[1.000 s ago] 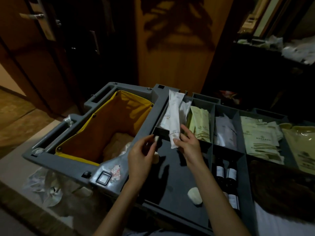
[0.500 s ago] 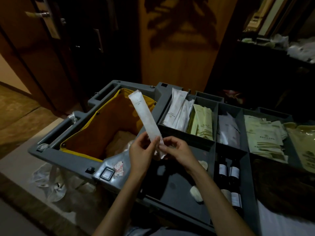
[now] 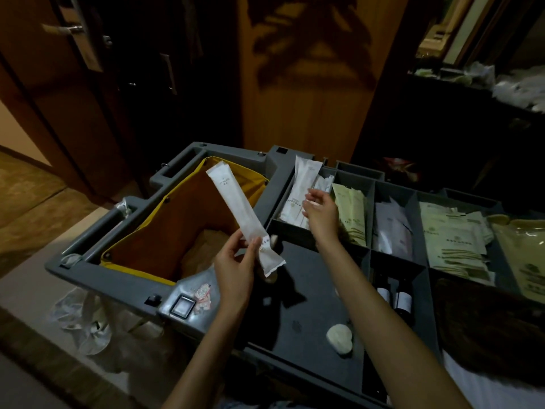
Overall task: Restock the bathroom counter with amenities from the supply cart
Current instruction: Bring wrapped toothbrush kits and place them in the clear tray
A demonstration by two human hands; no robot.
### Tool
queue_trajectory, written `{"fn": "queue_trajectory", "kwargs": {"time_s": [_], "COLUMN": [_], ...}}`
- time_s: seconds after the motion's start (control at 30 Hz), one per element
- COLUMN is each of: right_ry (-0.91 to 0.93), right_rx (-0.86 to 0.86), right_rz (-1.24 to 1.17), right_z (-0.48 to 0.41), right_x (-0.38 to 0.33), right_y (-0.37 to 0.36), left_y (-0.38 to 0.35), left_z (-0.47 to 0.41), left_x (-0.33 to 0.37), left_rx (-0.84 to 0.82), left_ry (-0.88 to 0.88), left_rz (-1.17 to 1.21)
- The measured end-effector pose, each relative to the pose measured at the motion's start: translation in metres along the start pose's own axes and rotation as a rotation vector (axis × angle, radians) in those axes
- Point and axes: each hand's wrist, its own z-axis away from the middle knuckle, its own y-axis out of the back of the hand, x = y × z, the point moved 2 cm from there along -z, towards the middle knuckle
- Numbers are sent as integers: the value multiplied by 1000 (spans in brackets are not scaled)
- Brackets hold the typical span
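Observation:
My left hand (image 3: 236,268) pinches a long white amenity packet (image 3: 236,214) near its lower end and holds it tilted up over the grey supply cart (image 3: 165,290). My right hand (image 3: 321,214) reaches, fingers loosely spread, over the cart compartment of white packets (image 3: 298,196); it holds nothing that I can see. Pale green packets (image 3: 352,214) fill the compartment just right of that hand.
A yellow-rimmed brown bag (image 3: 177,231) hangs in the cart's left half. Further compartments hold pale sachets (image 3: 392,231), green packs (image 3: 451,237) and small dark bottles (image 3: 395,299). A white round pad (image 3: 339,339) lies on the dark tray. Wooden doors stand behind; crumpled plastic (image 3: 85,323) lies on the floor.
My right hand let go of the white packet and moved back up to the compartment of white packets. My left hand keeps the packet, now alone.

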Motion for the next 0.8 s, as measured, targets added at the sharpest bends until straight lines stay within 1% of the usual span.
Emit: {"fn": "queue_trajectory", "kwargs": {"time_s": [0.17, 0.33, 0.43, 0.57, 0.67, 0.73, 0.8], "right_ry": [-111, -117, -129, -74, -73, -72, -63], "right_rx": [-25, 9, -53, -148, -221, -282, -305], "right_rz": [186, 198, 227, 357, 293, 217, 123], "right_z": [-31, -30, -28, -26, -21, -19, -16], "right_x": [8, 13, 14, 15, 11, 10, 8], "right_y": [-24, -28, -28, -29, -26, -24, -20], "left_y": [-2, -6, -7, -7, -7, -7, -7], "left_z": [-1, -1, -1, 0, 1, 1, 1], "left_x": [-2, -4, -7, -6, -2, -3, -2], "left_rx": [12, -40, -80, -80, -79, -75, -73], "left_ry": [-53, -91, -118, -135, -155, -162, -164], "left_rz": [-94, -138, -167, -188, -192, -195, -204]}}
